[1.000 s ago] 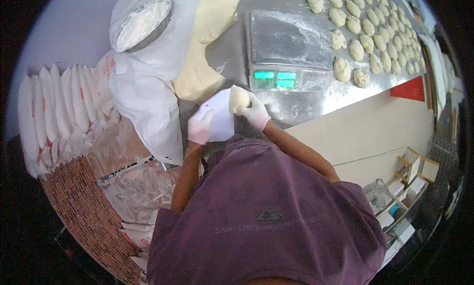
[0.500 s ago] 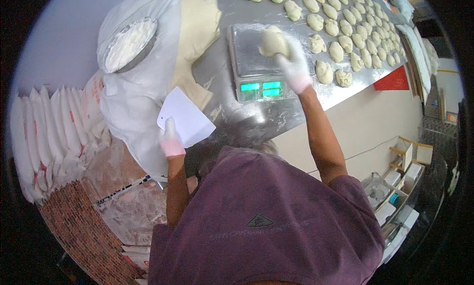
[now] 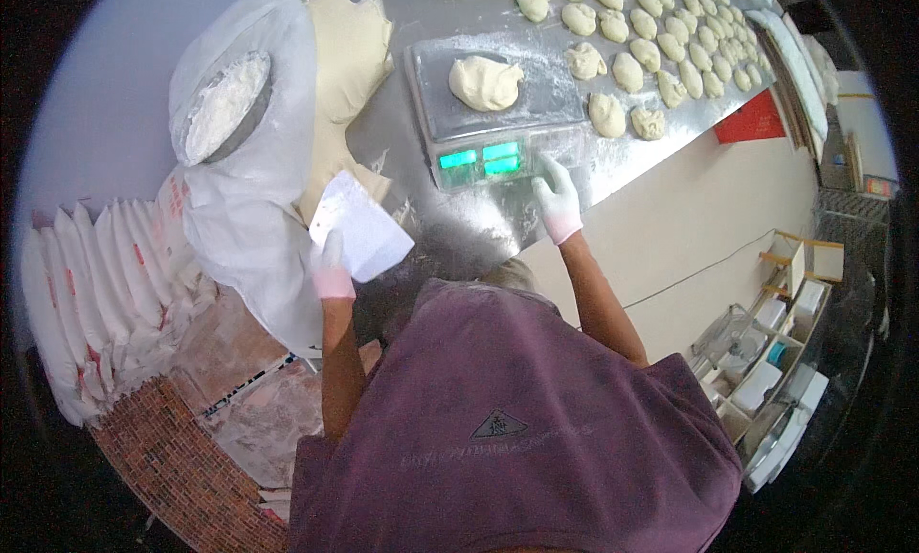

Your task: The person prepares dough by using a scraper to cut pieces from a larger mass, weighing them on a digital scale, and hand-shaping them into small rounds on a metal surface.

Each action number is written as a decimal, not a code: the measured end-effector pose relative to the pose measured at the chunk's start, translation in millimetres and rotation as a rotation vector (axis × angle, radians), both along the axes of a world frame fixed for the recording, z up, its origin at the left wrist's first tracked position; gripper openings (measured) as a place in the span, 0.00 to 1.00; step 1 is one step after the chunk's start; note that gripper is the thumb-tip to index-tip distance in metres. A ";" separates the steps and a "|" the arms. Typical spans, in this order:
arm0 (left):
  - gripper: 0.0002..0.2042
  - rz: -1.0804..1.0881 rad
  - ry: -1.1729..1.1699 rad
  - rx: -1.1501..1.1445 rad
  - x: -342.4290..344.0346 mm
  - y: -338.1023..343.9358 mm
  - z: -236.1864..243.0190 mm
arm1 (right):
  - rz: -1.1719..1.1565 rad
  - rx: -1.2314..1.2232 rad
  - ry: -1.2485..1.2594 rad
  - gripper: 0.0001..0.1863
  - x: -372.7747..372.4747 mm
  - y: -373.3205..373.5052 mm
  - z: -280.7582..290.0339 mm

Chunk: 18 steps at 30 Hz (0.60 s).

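Observation:
My gloved left hand grips a flat white dough scraper by its edge, beside the large mass of dough. A lump of dough rests alone on the metal pan of a digital scale, whose display glows green. At the scale's lower right corner is my gloved right hand, with thumb and fingers apart and nothing in it. Its fingertips are by the scale's front panel; whether they touch it I cannot tell. Right of the scale lie loose dough pieces.
Many dough pieces spread over the metal table toward the far right. A metal bowl of white flour sits on white cloth at the left. White sacks stand beyond it. Shelving with containers is at the right.
My right hand has let go of the dough lump on the scale pan and drawn back toward the scale's front right corner. The left hand still holds the scraper, nearly unmoved.

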<state>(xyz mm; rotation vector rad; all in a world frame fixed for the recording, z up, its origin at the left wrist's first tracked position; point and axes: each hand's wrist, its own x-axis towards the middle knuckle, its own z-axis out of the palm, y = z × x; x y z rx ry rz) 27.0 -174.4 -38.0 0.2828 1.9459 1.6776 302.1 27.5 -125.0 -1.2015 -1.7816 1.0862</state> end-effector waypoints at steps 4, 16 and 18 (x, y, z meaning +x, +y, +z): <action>0.15 -0.365 0.535 -0.155 -20.7 23.3 -1.2 | -0.036 -0.330 0.131 0.23 21.2 -24.1 -19.3; 0.16 -0.896 0.838 -0.352 4.7 157.5 70.9 | 0.089 -0.462 0.227 0.22 1.2 -17.5 3.9; 0.17 -0.983 0.979 -0.386 9.7 180.4 76.7 | 0.121 -0.416 0.243 0.21 2.2 -13.3 3.3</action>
